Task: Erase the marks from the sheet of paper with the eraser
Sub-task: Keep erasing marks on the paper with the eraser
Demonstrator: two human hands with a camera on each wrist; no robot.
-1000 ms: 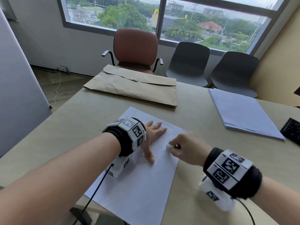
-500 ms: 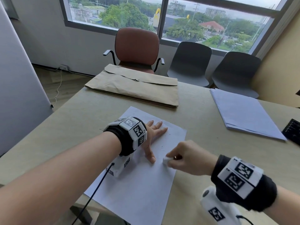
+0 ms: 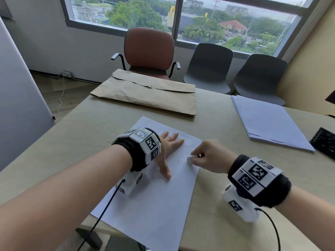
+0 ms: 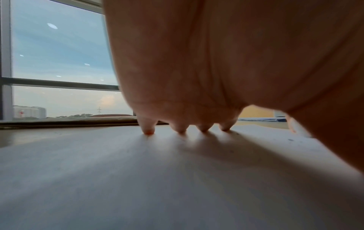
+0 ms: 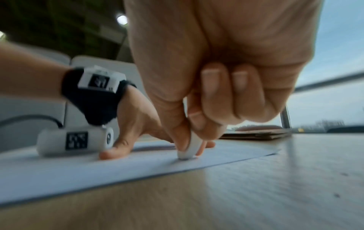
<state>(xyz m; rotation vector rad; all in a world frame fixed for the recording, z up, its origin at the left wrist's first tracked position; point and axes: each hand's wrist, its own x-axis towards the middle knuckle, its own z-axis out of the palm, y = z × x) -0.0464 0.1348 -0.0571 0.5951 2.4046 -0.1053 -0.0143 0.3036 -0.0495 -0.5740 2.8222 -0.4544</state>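
Sheet of paper (image 3: 154,205) lying flat on the table (image 3: 81,138), its near corner reaching the table's near edge; all places below are given relative to this sheet. Left hand (image 3: 167,153) spread palm-down on the sheet's far half, fingers straight and apart, fingertips (image 4: 148,130) and thumb pressing the paper. Right hand (image 3: 210,156) over the sheet's right edge, just right of the left hand and not touching it; its thumb and forefinger are clamped on the eraser (image 3: 190,159), the other fingers curled into the palm. The eraser, small and white, stands out below the pinching fingertips (image 5: 182,140), and its lower end (image 5: 187,153) rests on the sheet close inside the right edge. Small dark specks (image 3: 178,161) lie on the paper between the eraser and the left thumb. Beyond the sheet's far edge: a brown envelope (image 3: 148,95). To the far right of the sheet: a stack of pale blue papers (image 3: 268,122), and right of that a dark keyboard (image 3: 324,142) at the frame edge. Behind the table: one brown chair (image 3: 148,49) and two grey chairs (image 3: 208,64).
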